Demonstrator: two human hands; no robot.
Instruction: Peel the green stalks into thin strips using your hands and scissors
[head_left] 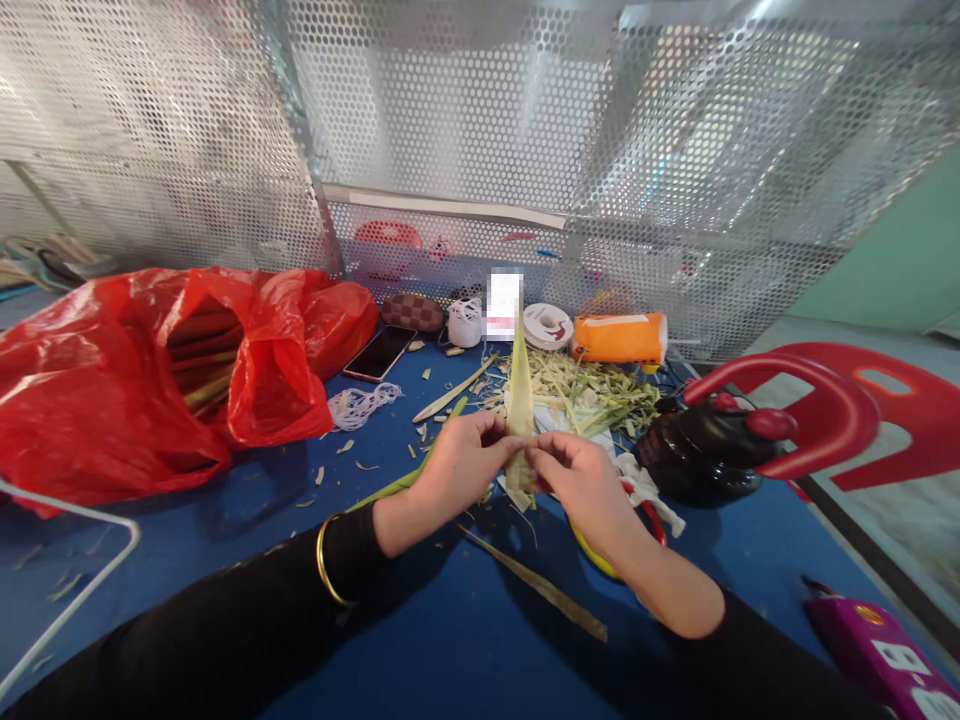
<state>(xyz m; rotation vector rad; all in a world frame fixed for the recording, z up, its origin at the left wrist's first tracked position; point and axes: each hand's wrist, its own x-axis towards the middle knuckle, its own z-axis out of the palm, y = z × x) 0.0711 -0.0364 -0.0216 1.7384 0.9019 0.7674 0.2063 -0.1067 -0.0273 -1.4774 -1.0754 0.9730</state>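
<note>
A pale green leaf strip [520, 385] stands upright between both hands over the blue table [420, 640]. My left hand [459, 464] pinches its lower part from the left, fingers closed. My right hand [579, 478] grips the same strip from the right, fingers closed too. A gold bangle [324, 560] sits on my left wrist. Another long leaf [536, 585] lies flat on the table under my forearms.
A red plastic bag [142, 375] with green stalks lies at the left. Behind the hands are a phone [379, 353], white string [360, 405], a pile of leaf trimmings [592, 395], tape rolls and an orange pack [619, 337]. A black pot [701, 455] and red chair [840, 415] stand right. Perforated metal screens [480, 130] close the back.
</note>
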